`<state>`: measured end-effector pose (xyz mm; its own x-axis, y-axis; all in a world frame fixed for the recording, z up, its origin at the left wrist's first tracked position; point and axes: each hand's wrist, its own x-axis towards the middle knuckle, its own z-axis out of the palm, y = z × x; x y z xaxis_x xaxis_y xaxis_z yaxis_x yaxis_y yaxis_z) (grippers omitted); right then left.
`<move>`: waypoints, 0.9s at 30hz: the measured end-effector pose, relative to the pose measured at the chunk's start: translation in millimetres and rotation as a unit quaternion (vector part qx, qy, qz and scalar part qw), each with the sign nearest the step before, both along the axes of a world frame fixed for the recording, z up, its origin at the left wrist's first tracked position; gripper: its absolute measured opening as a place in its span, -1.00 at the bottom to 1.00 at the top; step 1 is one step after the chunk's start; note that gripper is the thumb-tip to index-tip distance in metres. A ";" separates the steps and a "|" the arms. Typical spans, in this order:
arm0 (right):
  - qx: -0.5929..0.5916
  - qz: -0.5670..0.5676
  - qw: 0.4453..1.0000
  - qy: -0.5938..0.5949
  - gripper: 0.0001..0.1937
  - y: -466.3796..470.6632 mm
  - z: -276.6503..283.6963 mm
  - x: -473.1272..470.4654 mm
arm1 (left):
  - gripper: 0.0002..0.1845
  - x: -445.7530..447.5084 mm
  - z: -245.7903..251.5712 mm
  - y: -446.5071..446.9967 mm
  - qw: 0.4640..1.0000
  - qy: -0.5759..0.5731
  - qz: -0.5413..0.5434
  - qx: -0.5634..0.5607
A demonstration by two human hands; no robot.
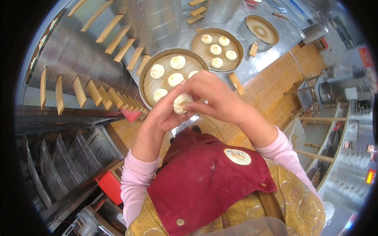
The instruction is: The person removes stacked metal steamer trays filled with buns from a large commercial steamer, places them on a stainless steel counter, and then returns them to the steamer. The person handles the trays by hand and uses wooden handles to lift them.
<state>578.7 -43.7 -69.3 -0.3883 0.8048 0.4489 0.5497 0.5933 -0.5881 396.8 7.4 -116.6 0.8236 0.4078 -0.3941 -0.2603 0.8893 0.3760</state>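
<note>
A pleated, filled bun (pixel 180 103) of pale dough rests in my left hand (pixel 165 113), whose fingers curl around it from below. My right hand (pixel 206 94) arches over the bun, its thumb and fingers pinching the pleats at the top. Both hands hover over the near edge of a round steamer tray (pixel 143 66) with a mesh liner. Several pleated buns (pixel 176 79) sit spaced apart in that tray. One of them, at the right, is partly hidden behind my right hand.
Behind is a second steamer tray (pixel 193 44) holding several buns, and a third steamer (pixel 260 47) with a liner stands farther right on the steel table (pixel 254 63). Tall stacks of metal steamers (pixel 73 50) with wooden handles (pixel 118 39) rise at the left. Baking trays (pixel 59 159) fill a rack below.
</note>
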 end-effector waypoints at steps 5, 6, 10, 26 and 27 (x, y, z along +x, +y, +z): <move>-0.077 -0.159 0.979 0.098 -0.43 -19.7 11.7 17.8 | -0.48 8.0 -17.2 1.1 0.989 -0.140 0.027 -0.044; -0.047 -0.175 0.981 0.066 -0.42 -25.5 11.1 15.2 | -0.46 12.5 -18.5 -3.5 0.990 -0.125 0.059 -0.039; -0.031 -0.176 0.983 0.027 -0.32 -35.1 -6.0 -2.3 | -0.45 33.8 -15.1 -11.2 0.989 -0.082 0.123 -0.022; -0.321 -0.146 0.922 0.160 -0.50 35.7 -54.7 114.8 | -0.41 34.4 -3.8 -24.5 0.972 0.017 0.162 0.167; -0.253 -0.158 0.949 0.105 -0.51 53.2 -61.8 129.6 | -0.43 20.2 -2.3 -23.0 0.970 0.003 0.168 0.176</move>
<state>708.3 9.5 -131.1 -0.0361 0.9992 0.0154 0.4933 0.0312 -0.8693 417.0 -15.6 -118.9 0.6187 0.7633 -0.1860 -0.5099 0.5703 0.6440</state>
